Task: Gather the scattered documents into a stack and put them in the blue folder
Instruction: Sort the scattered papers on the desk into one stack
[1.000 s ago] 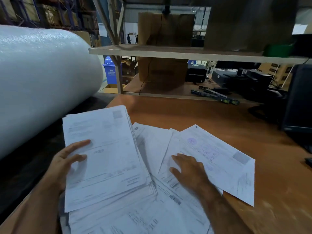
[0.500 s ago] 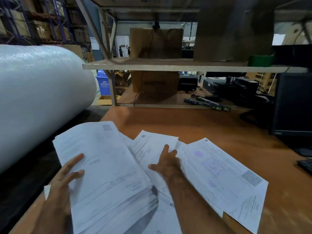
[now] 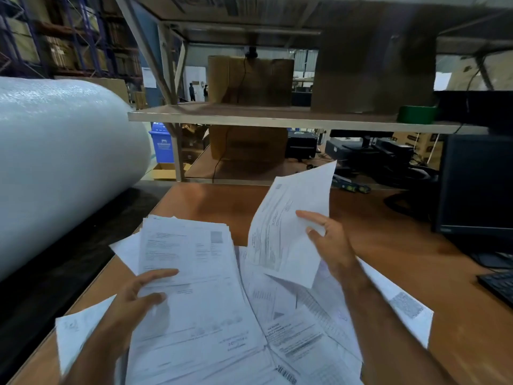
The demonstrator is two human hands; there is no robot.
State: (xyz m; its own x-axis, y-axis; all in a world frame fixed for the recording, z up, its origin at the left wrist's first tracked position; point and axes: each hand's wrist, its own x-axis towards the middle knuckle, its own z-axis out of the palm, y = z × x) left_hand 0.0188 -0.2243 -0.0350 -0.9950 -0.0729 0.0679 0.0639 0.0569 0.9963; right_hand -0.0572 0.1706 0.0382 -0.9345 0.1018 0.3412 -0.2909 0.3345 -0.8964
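Since the earlier frame, the right hand (image 3: 329, 241) has left the spread papers and now holds one sheet (image 3: 288, 226) lifted above the wooden desk (image 3: 211, 202), tilted with its far corner up; the thumb and fingers pinch its right edge. Before, this hand was lying flat on the papers. The left hand (image 3: 136, 298) is still on the gathered stack of documents (image 3: 194, 273) at the left side of the desk, its thumb and one finger lying on the top page while the other fingers are hidden below, so it grips the stack. More loose documents (image 3: 305, 329) lie overlapping on the desk under and beside the right forearm, touching the stack. Left of the desk is a big roll of bubble wrap (image 3: 63, 162). At the right stand a dark monitor (image 3: 477, 187) and a keyboard (image 3: 499, 284). A cardboard box (image 3: 249, 79) stands on the shelf (image 3: 277, 118) above the desk. I cannot see any blue folder.
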